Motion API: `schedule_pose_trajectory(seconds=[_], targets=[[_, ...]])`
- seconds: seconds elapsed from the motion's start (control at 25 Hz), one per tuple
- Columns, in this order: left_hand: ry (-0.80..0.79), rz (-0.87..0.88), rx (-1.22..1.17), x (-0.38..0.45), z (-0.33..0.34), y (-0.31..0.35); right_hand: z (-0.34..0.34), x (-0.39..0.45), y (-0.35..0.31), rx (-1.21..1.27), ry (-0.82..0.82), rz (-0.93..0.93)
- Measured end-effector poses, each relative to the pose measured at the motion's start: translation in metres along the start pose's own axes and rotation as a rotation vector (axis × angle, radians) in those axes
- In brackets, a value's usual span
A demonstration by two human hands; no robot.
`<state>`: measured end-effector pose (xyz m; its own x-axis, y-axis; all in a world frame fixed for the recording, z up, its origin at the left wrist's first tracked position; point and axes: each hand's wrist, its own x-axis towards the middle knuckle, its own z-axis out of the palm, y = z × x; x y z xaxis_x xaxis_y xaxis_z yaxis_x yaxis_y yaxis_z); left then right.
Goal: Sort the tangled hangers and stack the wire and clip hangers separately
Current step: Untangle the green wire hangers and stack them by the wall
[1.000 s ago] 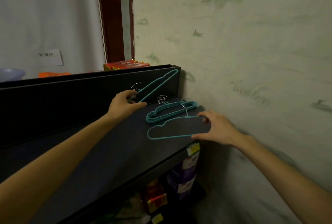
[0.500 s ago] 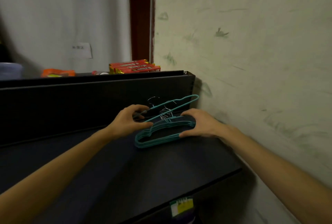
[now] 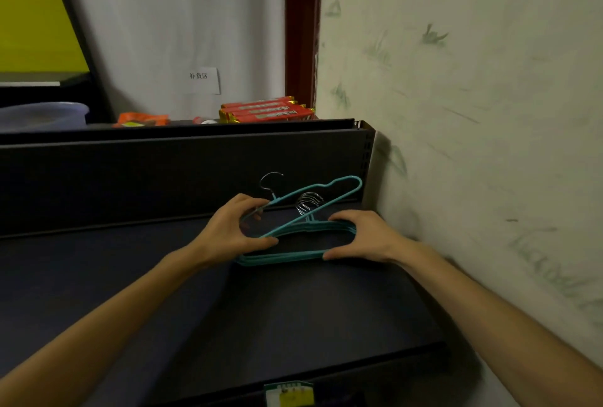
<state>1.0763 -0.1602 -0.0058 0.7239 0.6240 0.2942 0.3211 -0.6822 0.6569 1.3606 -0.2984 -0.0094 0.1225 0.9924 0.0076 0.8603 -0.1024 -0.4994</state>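
Fingers (image 3: 243, 207) of our left hand (image 3: 228, 233) pinch a tilted teal hanger (image 3: 321, 197); our right hand (image 3: 365, 236) curls around the flat hanger stack (image 3: 287, 256) on the shelf (image 3: 228, 308).

I see open dark shelf top (image 3: 293, 315) toward me. Rear panel (image 3: 163, 174) blocks behind, wall (image 3: 473, 145) blocks right; teal hanger stack (image 3: 293, 254) fills the corner.

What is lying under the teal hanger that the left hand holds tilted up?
Under the tilted hanger lies a flat stack of teal hangers on the dark shelf, steadied by the right hand. Their metal hooks bunch together behind. The left hand covers the stack's left end.
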Motion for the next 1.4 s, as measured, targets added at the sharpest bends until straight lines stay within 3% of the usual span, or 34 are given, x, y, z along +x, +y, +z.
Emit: schedule_pose_trajectory(seconds=[0.36, 0.48, 0.68, 0.84, 1.0, 1.4], targets=[[-0.087, -0.011, 0.13, 0.01, 0.006, 0.018, -0.011, -0.004, -0.007, -0.05, -0.049, 0.043], [-0.141, -0.005, 0.18, 0.012, 0.014, 0.023, -0.028, -0.025, 0.006, -0.041, 0.074, 0.117], [-0.226, 0.072, 0.294, 0.02, 0.03, 0.03, -0.025, -0.065, 0.02, 0.185, 0.287, 0.201], [-0.303, 0.072, 0.414, 0.029, 0.039, 0.032, -0.024, -0.048, 0.01, 0.004, 0.1, 0.167], [-0.331, -0.016, 0.353, 0.032, 0.043, 0.026, -0.026, -0.03, 0.0, -0.191, -0.053, 0.129], [-0.321, -0.149, 0.291, 0.04, 0.047, 0.026, -0.043, 0.005, -0.004, -0.285, -0.192, 0.14]])
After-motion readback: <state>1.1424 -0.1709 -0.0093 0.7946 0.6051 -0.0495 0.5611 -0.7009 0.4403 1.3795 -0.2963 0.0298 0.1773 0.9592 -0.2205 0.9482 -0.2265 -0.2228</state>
